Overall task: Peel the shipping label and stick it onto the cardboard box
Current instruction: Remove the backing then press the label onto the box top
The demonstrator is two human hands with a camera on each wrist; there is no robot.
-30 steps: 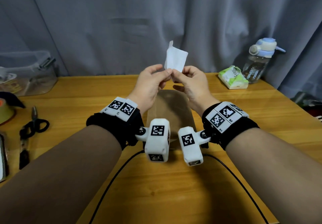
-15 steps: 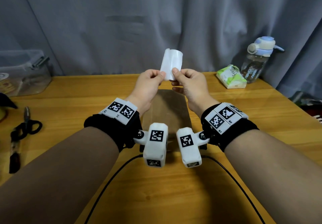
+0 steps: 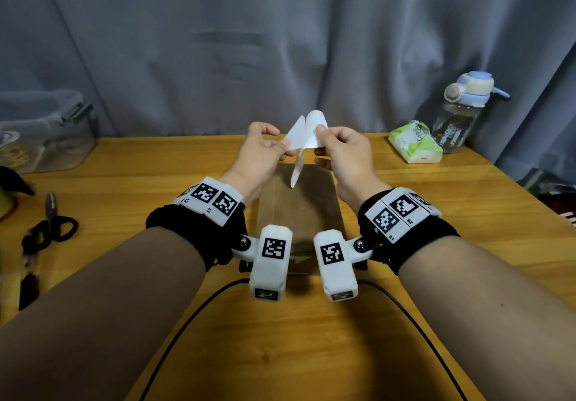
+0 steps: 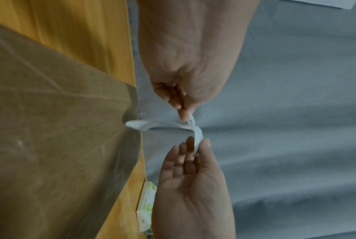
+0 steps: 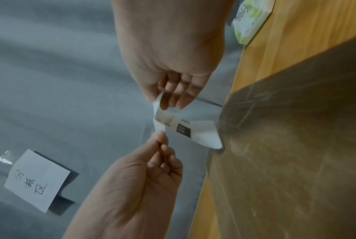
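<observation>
Above the far end of the brown cardboard box [image 3: 299,210], both hands hold the white shipping label [image 3: 307,132]. It has split into two layers that spread apart at the top. My left hand [image 3: 279,148] pinches one layer and my right hand [image 3: 322,140] pinches the other, curled one. A loose end [image 3: 296,173] hangs down toward the box. In the right wrist view the label's printed face [image 5: 183,127] shows between the right hand [image 5: 162,100] and the left hand [image 5: 160,139]. I cannot tell which layer is the backing. The box lies flat on the wooden table [image 3: 436,244].
Scissors [image 3: 46,229] lie at the left, with a clear plastic tub [image 3: 43,132] behind them. A green tissue pack [image 3: 414,143] and a water bottle [image 3: 461,113] stand at the back right. Two black cables [image 3: 187,322] run toward me. A grey curtain [image 3: 280,42] carries a handwritten note [image 5: 37,181].
The label was held upright as one sheet. The hands have since dropped a little and drawn apart, and the sheet has parted into two layers with one end hanging down.
</observation>
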